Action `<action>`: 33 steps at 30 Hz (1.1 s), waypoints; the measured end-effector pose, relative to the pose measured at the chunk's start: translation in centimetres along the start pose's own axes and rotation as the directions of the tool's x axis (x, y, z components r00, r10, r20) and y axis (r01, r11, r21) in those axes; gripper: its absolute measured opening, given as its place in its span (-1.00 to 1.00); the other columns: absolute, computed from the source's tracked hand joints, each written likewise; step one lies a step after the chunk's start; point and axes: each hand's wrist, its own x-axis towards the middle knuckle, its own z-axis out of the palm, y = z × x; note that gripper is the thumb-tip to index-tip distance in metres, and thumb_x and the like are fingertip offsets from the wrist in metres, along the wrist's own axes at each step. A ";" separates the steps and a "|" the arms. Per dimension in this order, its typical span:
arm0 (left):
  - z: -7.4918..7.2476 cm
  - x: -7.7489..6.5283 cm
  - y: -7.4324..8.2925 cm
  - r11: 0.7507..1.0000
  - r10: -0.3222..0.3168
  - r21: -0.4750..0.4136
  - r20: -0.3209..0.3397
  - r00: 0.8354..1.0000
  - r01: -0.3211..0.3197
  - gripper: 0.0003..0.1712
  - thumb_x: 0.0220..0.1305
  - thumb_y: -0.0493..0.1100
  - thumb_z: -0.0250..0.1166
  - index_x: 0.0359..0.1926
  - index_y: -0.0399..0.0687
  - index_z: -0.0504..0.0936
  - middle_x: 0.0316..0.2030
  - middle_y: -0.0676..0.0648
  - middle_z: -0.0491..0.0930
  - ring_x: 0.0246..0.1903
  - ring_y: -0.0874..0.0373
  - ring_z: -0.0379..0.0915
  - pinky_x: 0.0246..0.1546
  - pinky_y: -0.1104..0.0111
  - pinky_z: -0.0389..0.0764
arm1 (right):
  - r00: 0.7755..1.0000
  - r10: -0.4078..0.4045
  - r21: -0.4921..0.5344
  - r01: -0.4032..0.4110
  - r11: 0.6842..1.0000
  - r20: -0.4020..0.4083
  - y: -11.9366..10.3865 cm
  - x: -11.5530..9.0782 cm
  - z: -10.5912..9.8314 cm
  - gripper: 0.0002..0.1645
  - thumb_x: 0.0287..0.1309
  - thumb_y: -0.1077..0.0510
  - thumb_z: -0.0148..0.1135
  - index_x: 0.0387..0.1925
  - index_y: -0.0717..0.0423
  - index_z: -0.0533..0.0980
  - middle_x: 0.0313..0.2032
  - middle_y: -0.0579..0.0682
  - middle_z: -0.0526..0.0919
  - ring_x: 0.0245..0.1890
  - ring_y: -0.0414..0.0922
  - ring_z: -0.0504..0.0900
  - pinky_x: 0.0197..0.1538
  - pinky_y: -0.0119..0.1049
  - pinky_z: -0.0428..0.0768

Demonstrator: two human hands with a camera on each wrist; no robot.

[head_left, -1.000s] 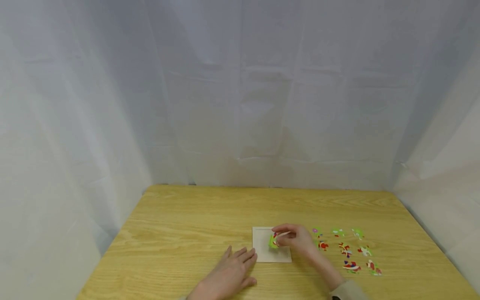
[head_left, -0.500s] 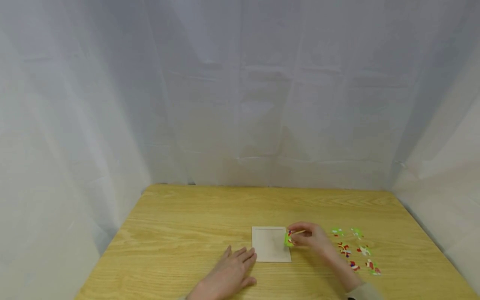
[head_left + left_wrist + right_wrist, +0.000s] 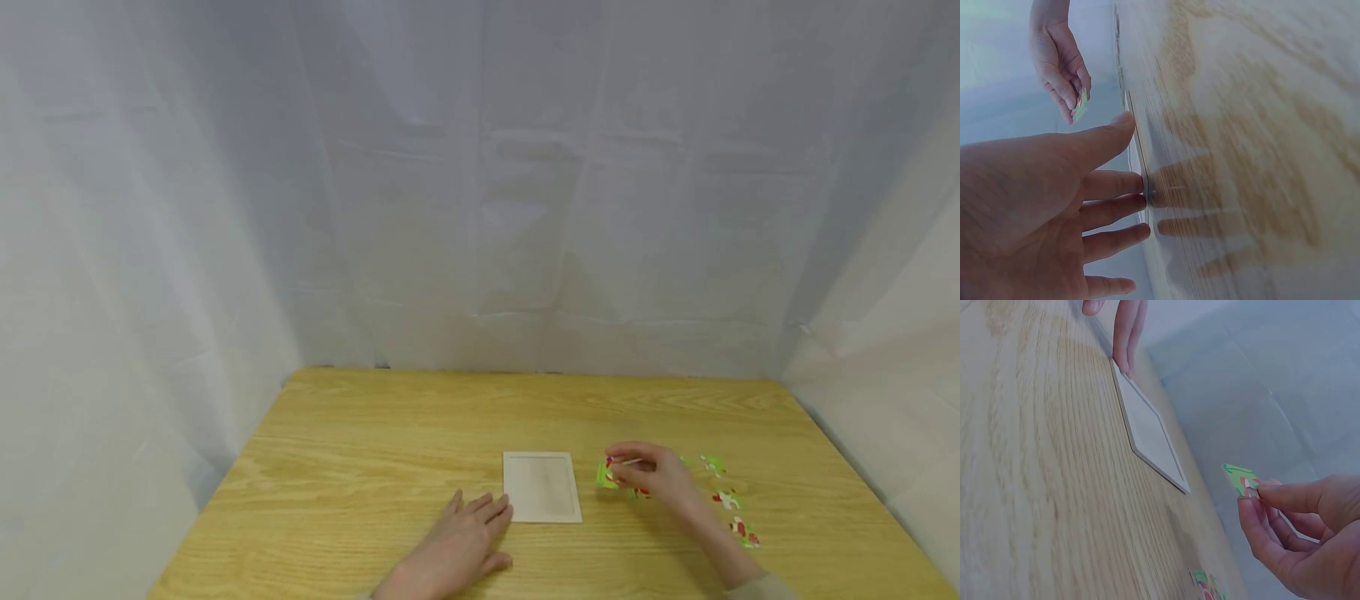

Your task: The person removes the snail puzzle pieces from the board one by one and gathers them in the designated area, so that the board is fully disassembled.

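Observation:
My right hand (image 3: 663, 479) pinches a jigsaw puzzle piece (image 3: 605, 475), green with red, white and blue printing, between thumb and fingertips. In the right wrist view the piece (image 3: 1235, 477) is held up above the tabletop, its edge toward the tray. A pale square puzzle tray (image 3: 540, 490) with a raised rim and bare inside lies to the left of it. My left hand (image 3: 459, 543) is spread with straight fingers, their tips at the tray's lower left edge. The left wrist view shows the left hand (image 3: 1041, 194) close, fingertips along the tray's side.
More puzzle pieces (image 3: 726, 500) lie on the wooden table (image 3: 375, 450) at the right. One piece (image 3: 640, 493) is partly covered by my right hand, and others are hidden behind that hand and forearm. White sheeting (image 3: 540, 208) hangs behind the table and along both sides.
My right hand has carried the puzzle piece from over the tray to the right, past its edge and in front of the loose pieces. The left hand and tray stay in place.

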 end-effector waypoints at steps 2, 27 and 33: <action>0.0 0.1 0.0 1.000 -0.006 -0.004 0.008 1.000 0.006 -0.27 0.38 0.23 0.21 0.41 -0.07 0.45 0.41 -0.05 0.41 0.38 -0.02 0.34 0.31 -0.19 0.37 | 1.000 0.013 -0.018 -0.013 1.000 -0.004 0.1 -0.2 -0.6 -0.49 0.32 0.19 0.32 0.17 0.46 0.50 -0.06 0.22 0.70 -0.24 -0.17 0.73 -0.16 -0.22 0.73; -0.2 -0.1 0.0 0.999 0.000 -0.035 0.012 1.000 0.001 -0.27 0.40 0.21 0.20 0.41 -0.11 0.44 0.41 -0.08 0.41 0.38 -0.07 0.34 0.31 -0.21 0.35 | 0.981 0.055 -0.139 -0.029 0.990 0.189 2.4 -3.0 -4.1 -0.54 0.27 0.20 0.36 0.09 0.45 0.56 -0.07 0.26 0.70 -0.29 -0.11 0.72 -0.26 -0.29 0.73; -0.1 -0.1 0.0 0.999 0.002 -0.041 0.008 1.000 -0.002 -0.27 0.39 0.21 0.20 0.41 -0.11 0.44 0.41 -0.08 0.41 0.38 -0.07 0.34 0.31 -0.22 0.34 | 0.979 0.054 -0.194 -0.016 0.981 0.196 2.9 -3.3 -4.1 -0.62 0.29 0.20 0.33 0.05 0.37 0.59 -0.17 0.15 0.71 -0.37 -0.17 0.67 -0.45 -0.36 0.62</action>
